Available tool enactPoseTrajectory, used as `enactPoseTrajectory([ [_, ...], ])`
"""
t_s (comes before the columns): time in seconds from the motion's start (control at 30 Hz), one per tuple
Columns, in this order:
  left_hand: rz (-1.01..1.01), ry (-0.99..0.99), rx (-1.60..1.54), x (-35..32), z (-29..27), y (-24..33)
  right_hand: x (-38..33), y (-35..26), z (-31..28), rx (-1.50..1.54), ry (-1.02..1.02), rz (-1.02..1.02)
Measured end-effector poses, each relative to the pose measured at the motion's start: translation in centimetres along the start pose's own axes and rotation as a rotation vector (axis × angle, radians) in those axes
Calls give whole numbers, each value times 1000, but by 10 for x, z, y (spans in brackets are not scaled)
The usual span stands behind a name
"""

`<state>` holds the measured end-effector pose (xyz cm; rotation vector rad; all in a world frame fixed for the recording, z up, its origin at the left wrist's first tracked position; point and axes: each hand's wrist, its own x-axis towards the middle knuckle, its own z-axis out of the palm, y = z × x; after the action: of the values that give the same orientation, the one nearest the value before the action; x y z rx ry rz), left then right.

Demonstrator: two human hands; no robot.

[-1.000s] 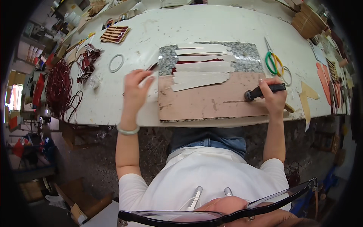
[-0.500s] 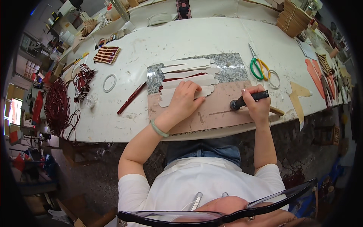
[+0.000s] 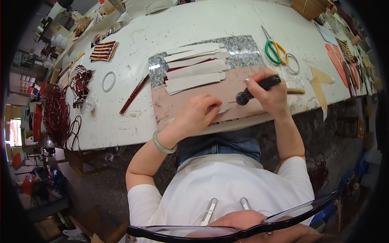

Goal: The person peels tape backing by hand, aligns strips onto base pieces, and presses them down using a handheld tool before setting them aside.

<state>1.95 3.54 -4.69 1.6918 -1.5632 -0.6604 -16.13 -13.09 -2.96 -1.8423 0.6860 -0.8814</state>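
Two hands on the job. Left hand (image 3: 198, 113) is flat, fingers together, pressing a pale strip (image 3: 222, 107) onto the pinkish board (image 3: 178, 103); no pinch, just downward pressure. Right hand (image 3: 270, 94) is clamped around a black-handled tool (image 3: 256, 89), fist closed on the handle, round butt end pointing toward the left hand. Working tip is hidden under the fist, so I can't tell where it meets the strip.

Strip location: near edge of the board, centre of the table (image 3: 194, 28), between the two hands. Finished-looking pale strips (image 3: 194, 72) are stacked on the far part of the board and over the grey speckled slab (image 3: 239, 48).

Judgement on doing this step well:
- keep left fingertips close to the tool end so the strip can't creep or lift
- keep those fingertips off the tool's line of travel
- stroke away from the holding hand, low angle, steady pressure
- keep the strip fully backed by the board, not overhanging the near edge

Off to the sides, not in play: green and yellow scissors (image 3: 274, 49) far right, white ring (image 3: 108, 81) and dark red stick (image 3: 133, 94) left.
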Motion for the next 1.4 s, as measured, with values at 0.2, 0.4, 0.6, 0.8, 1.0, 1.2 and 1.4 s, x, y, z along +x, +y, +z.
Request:
enactPoseTrajectory([
  [0.2, 146, 158, 261, -8, 19, -17, 3, 2, 34, -269, -191, -316],
  [0.4, 301, 76, 234, -12, 11, -20, 4, -6, 39, -308, -219, -283],
  [0.6, 332, 50, 364, -13, 9, -14, 10, -10, 49, -311, -143, -453],
  [0.8, 226, 52, 129, -7, 7, -22, 8, -4, 50, -333, -199, -373],
  [1.0, 144, 150, 203, -8, 14, -21, 0, -7, 37, -345, -283, -350],
  [1.2, 129, 210, 226, -6, 19, -21, -4, -15, 33, -296, -296, -369],
  [1.4, 187, 201, 161, -8, 15, -25, 3, -6, 41, -297, -297, -398],
])
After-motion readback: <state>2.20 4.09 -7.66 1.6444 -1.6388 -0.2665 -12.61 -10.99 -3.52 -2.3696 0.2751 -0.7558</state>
